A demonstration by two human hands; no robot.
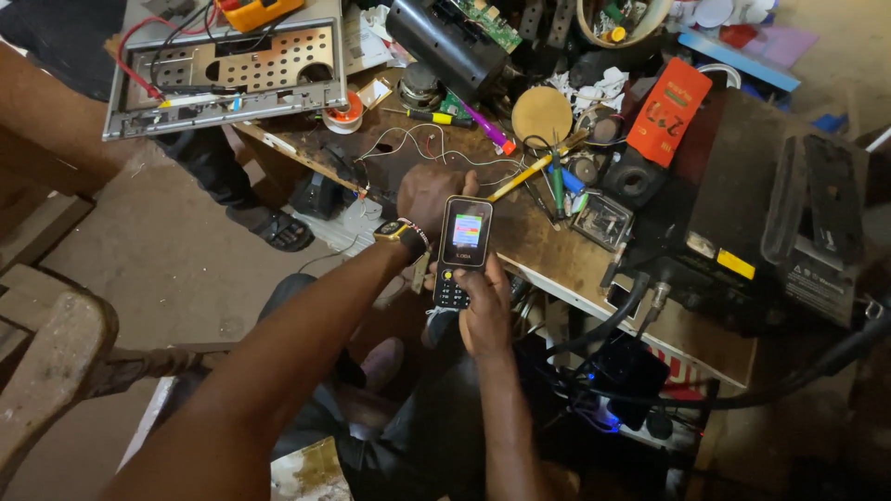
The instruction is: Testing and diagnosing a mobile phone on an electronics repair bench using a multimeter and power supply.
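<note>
Far left on the cluttered wooden desk (543, 243): a grey perforated metal chassis (227, 74) w/ red and black leads. Near it, a small solder spool (344, 117).

The left hand (429, 197), a gold wristwatch (397, 230) on its wrist, is behind the top of a small black bar-shaped keypad phone (461, 250); fingers curled round its upper back, gripping it.

Phone is upright above the lap, at the desk's front edge. Screen lit w/ coloured bands, dark keypad below.

Right hand (484, 311) holds the phone's lower end, fingers closed under it, thumb on the keys.

Further right: 1 round cork-coloured disc (542, 114), an orange flat card (669, 111), a big black box-shaped unit (761, 223).
</note>
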